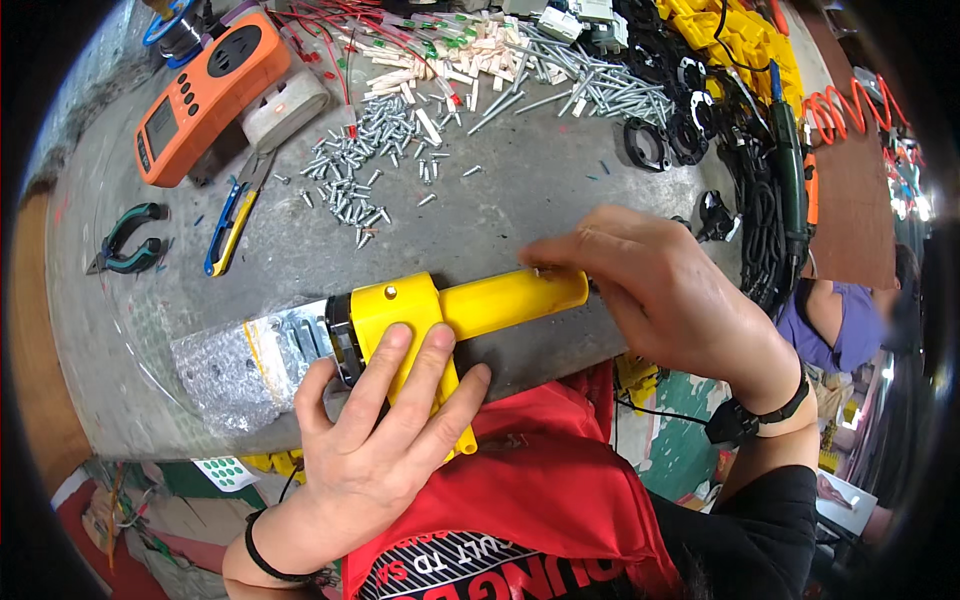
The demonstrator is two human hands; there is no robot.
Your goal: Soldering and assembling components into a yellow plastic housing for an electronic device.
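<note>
A yellow plastic tool housing with a long handle half (500, 305) lies across the near side of the grey bench. My left hand (375, 450) is laid over its wide body, fingers across the top and thumb by the black collar (342, 340), holding it down. Left of the collar, a slotted metal part (300, 345) runs into bubble wrap (215, 375). At the handle's right end is my right hand (665, 290), its thumb and fingers brought together over the handle's far edge. Whatever small thing they may pinch is too small and blurred to make out.
Loose screws (350, 165) are heaped beyond the housing, with long bolts (600, 85) and wired connectors behind. Cutters (130, 240), pliers (235, 215) and an orange meter (210, 100) lie left. A dark green screwdriver (790, 180) and black cables (755, 230) line the right edge.
</note>
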